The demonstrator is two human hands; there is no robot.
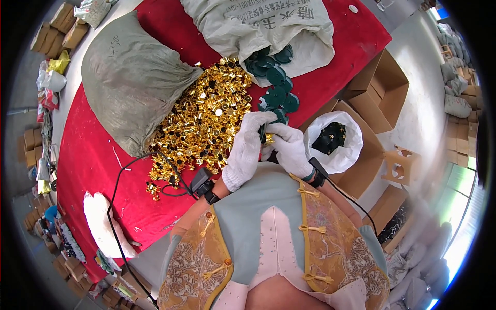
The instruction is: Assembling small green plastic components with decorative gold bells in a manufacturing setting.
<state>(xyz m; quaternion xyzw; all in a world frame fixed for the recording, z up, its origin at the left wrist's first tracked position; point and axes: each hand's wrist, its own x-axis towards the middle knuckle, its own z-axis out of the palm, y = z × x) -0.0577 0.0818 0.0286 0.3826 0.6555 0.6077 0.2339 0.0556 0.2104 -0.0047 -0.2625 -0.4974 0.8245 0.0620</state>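
Note:
My left hand (pixel 245 149), in a white knit glove, is closed on a dark green plastic disc (pixel 262 133) turned on edge. Close against it, the gloved fingers of my right hand (pixel 290 150) pinch a small shiny gold piece (pixel 269 138) at the disc; whether the two are joined is hidden by the fingers. Just beyond my hands, several dark green round discs (pixel 279 95) spill from the mouth of a white woven sack (pixel 305 39). Left of them spreads a big heap of gold pieces with black centres (pixel 206 111).
A full grey-green sack (pixel 134 82) rests on the red-covered table (pixel 93 160) at the left. Right of my hands, a white bag-lined container (pixel 351 155) holds dark pieces with gold spots. Open cardboard boxes (pixel 385 88) stand beyond the table's right edge. A black cable (pixel 111 217) runs at the left.

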